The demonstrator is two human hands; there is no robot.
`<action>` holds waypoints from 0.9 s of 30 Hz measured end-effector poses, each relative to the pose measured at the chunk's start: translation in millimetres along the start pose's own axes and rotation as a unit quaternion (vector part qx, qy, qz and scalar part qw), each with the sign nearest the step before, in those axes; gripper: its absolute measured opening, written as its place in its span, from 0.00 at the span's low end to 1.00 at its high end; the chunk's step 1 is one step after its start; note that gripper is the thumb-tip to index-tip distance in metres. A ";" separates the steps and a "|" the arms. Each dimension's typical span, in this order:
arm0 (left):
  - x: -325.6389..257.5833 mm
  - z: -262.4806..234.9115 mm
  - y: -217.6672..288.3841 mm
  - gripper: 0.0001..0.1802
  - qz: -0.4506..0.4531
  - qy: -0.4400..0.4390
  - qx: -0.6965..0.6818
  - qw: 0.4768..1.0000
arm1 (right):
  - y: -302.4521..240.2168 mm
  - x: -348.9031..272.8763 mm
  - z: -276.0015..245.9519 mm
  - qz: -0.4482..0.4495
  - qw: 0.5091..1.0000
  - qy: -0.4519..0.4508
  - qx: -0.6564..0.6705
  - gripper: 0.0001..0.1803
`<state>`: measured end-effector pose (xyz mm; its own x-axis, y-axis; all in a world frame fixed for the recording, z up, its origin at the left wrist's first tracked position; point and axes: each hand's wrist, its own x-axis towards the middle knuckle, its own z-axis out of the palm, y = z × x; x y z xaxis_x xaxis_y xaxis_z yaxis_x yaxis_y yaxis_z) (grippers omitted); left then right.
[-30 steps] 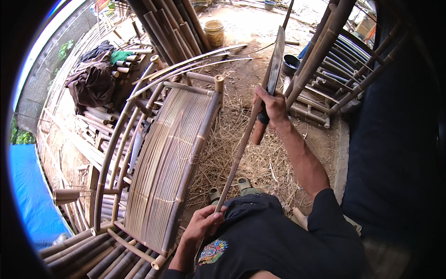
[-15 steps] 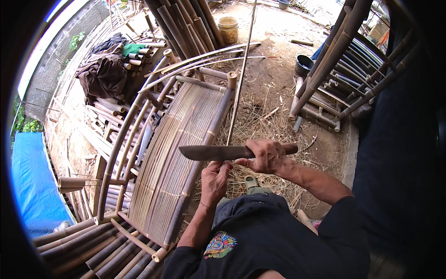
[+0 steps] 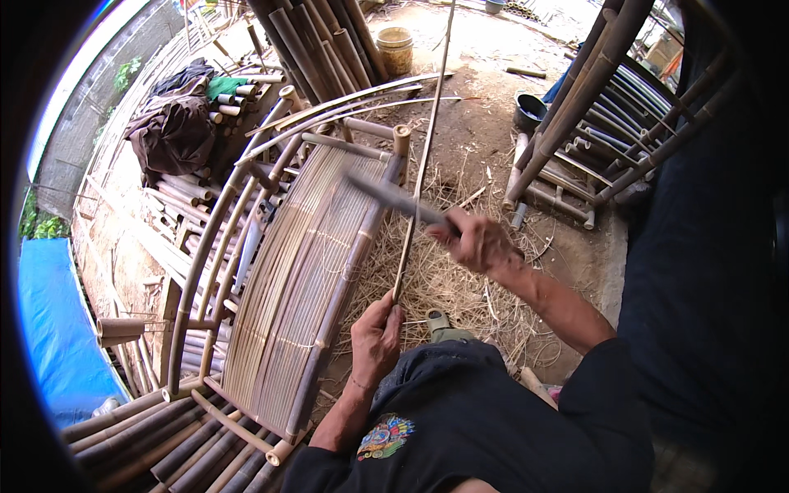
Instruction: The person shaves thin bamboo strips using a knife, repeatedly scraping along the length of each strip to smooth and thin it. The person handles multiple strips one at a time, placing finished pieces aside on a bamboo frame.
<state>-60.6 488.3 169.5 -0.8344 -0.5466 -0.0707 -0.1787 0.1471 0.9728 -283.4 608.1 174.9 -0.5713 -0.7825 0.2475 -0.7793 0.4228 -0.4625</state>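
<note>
My left hand (image 3: 376,335) is closed around the near end of a long, thin bamboo strip (image 3: 421,168), which runs away from me toward the top of the view. Gripped in my right hand (image 3: 479,240) is a machete (image 3: 393,198) with a dark, wide blade, slightly blurred. The blade crosses the strip farther out than my left hand and points to the far left, its tip over the slatted seat of a bamboo bench (image 3: 288,271). Whether the blade touches the strip I cannot tell.
Pale shavings (image 3: 452,271) litter the ground before me. Stacked bamboo poles (image 3: 181,460) lie at the lower left, near a blue tarp (image 3: 66,320). A bamboo frame (image 3: 567,123) stands at the right beside a black bucket (image 3: 531,110). Farther off is a yellowish bucket (image 3: 395,51).
My right hand has moved the machete away from me along the strip, its blade now angled to the far left. My left hand has shifted slightly nearer and keeps its hold.
</note>
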 end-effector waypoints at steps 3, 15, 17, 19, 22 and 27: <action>1.0 -2.4 1.3 0.15 0.033 0.003 0.028 0.999 | -4.4 -7.5 8.8 -0.041 0.998 0.055 -0.010 0.37; -112.2 -70.6 -52.8 0.17 0.062 -0.078 0.143 0.985 | 160.4 51.1 -109.7 0.262 0.952 0.139 -0.079 0.42; -122.4 -81.4 -64.3 0.18 0.025 -0.098 0.094 0.990 | 161.3 57.7 -131.7 0.276 0.946 0.138 -0.101 0.41; -123.0 -81.0 -57.8 0.19 -0.048 -0.110 0.009 0.993 | 152.7 57.5 -127.4 0.267 0.951 0.141 -0.060 0.47; -75.7 -52.7 -20.7 0.21 -0.147 -0.109 -0.139 0.973 | 112.1 49.5 -82.9 0.228 0.965 0.130 0.003 0.42; 15.3 -12.8 32.8 0.22 -0.115 -0.104 -0.240 0.958 | -5.1 -8.9 -12.5 -0.010 1.000 0.021 0.007 0.36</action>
<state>-72.5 474.2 203.2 -0.8960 -0.3361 -0.2902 -0.1526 -0.3806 0.9121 -277.6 618.7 185.7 -0.5661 -0.7708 0.2923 -0.7875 0.4008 -0.4683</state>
